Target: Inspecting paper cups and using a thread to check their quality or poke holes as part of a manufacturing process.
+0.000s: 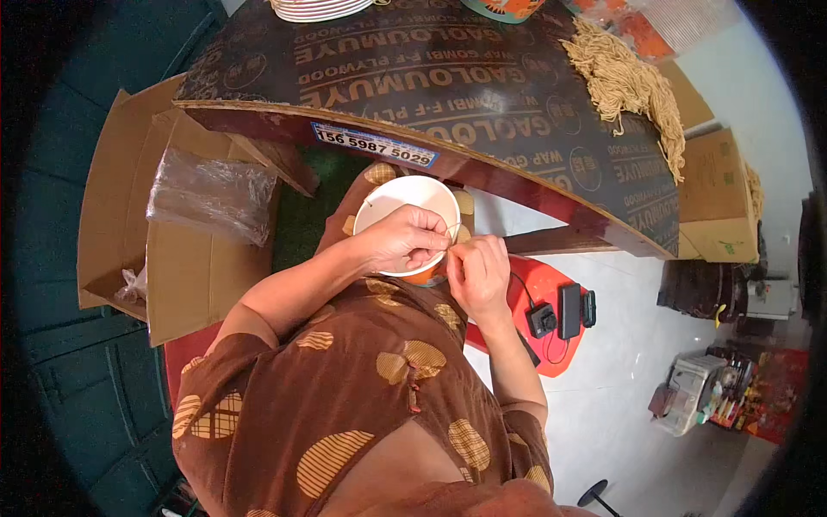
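Observation:
A round paper tub (379,207), white inside with an orange printed outside, rests in my lap below the table edge. My left hand (403,241) reaches across its opening, thumb and fingertips pinched together at the right side of the rim. There a thin tan cord (454,227) shows between the hands. My right hand (481,271) is closed just outside the rim, its fingertips meeting those of the left on the cord. Another short bit of cord pokes out at the tub's far left wall. My fingers hide the exact spot where the cord meets the rim.
Ahead stands a dark plywood table (413,77) bearing a bundle of tan cords (624,77), stacked white lids (319,9) and another printed tub (504,7). An open carton (185,284) with a plastic-wrapped pack is at left. Black devices lie on a red stool (538,284) at right.

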Motion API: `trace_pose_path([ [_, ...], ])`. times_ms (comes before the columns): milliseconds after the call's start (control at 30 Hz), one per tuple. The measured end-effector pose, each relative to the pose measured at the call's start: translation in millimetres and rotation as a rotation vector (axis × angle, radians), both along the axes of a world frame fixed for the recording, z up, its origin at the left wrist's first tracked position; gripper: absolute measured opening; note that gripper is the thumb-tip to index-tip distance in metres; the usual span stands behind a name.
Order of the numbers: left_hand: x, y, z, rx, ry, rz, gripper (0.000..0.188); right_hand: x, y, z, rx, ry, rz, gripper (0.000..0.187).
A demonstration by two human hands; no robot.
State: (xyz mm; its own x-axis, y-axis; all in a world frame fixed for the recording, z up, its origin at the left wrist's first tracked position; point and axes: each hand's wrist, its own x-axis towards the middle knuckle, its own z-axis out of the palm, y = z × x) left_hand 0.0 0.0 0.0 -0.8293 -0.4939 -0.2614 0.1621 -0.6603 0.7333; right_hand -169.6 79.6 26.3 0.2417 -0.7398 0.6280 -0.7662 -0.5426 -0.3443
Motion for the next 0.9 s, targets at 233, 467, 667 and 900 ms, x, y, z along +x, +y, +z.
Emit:
trace_pose_path([
  [233, 2.3, -2.9, 3.5, -0.058, -0.044, 0.014, 0.012, -2.1, -2.5, 0.1, 0.010, -0.056, 0.098, 0.021],
  [467, 1.9, 0.2, 0.2, -0.090, -0.065, 0.108, 0.012, -2.5, -4.3, -8.1, 0.296, -0.368, 0.016, 0.012],
  [667, 0.4, 3.2, -3.1, -0.051, -0.005, 0.151, 0.011, 2.7, -5.8, -8.0, 0.395, -0.429, 0.004, 0.013],
  [900, 2.3, 1.3, -0.6, -0.157, -0.036, 0.101, 0.007, 3.0, -7.4, -13.0, 0.390, -0.460, 0.006, 0.013],
])
